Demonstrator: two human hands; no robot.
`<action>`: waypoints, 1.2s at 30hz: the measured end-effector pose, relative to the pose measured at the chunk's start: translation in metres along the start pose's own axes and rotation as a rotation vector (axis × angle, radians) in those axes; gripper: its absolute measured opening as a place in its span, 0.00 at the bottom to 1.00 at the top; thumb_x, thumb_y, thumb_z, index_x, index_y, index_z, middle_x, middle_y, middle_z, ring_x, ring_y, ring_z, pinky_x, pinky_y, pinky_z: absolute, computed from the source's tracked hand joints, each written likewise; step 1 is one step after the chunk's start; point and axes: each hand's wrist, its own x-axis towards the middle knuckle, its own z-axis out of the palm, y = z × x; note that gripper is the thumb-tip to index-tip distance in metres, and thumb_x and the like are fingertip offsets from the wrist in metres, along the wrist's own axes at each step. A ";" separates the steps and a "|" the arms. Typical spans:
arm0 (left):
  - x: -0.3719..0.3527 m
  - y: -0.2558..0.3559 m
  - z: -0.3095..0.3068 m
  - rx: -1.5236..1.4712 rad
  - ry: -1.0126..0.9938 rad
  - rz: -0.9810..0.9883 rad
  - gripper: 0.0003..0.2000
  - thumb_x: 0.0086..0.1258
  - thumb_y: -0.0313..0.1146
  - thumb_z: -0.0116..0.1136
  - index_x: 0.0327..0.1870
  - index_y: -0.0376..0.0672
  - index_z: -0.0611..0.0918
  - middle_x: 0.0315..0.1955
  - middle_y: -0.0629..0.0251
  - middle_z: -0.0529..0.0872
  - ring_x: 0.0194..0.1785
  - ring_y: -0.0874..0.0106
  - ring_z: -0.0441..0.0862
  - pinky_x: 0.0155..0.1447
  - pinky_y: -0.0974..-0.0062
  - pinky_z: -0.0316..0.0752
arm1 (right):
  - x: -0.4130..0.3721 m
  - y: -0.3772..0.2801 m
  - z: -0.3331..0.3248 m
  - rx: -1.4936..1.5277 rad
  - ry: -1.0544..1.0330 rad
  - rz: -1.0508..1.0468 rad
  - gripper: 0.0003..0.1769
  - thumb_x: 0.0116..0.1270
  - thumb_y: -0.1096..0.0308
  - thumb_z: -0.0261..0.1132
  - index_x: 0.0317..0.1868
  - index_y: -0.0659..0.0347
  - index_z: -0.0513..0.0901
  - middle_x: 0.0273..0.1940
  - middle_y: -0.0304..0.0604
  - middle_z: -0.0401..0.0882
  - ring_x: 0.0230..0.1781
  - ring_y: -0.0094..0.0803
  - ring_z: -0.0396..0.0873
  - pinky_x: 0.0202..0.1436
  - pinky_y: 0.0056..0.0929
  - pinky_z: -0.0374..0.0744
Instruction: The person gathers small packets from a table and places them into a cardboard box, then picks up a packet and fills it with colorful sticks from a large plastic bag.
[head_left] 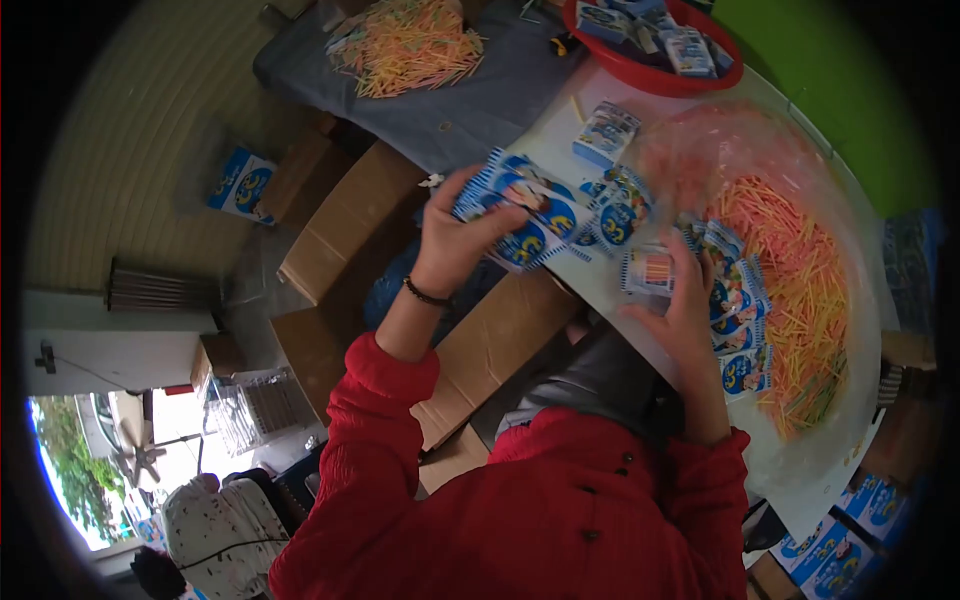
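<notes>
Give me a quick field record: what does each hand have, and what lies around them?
left hand: grips a fanned bundle of blue packets
right hand: holds one small packet, orange sticks showing inside
row of packets: overlapped, between the right hand and the stick pile
stick pile: orange and yellow, loose on the white table
red basin: at the far end, more packets in it
cardboard boxes: below the left hand
</notes>
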 end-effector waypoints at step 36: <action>0.063 -0.066 0.031 1.081 -0.077 0.049 0.35 0.51 0.55 0.73 0.47 0.31 0.79 0.46 0.45 0.79 0.52 0.50 0.76 0.54 0.59 0.74 | 0.001 -0.059 0.010 0.419 0.146 0.199 0.12 0.65 0.72 0.62 0.48 0.63 0.77 0.43 0.50 0.78 0.40 0.45 0.81 0.41 0.39 0.78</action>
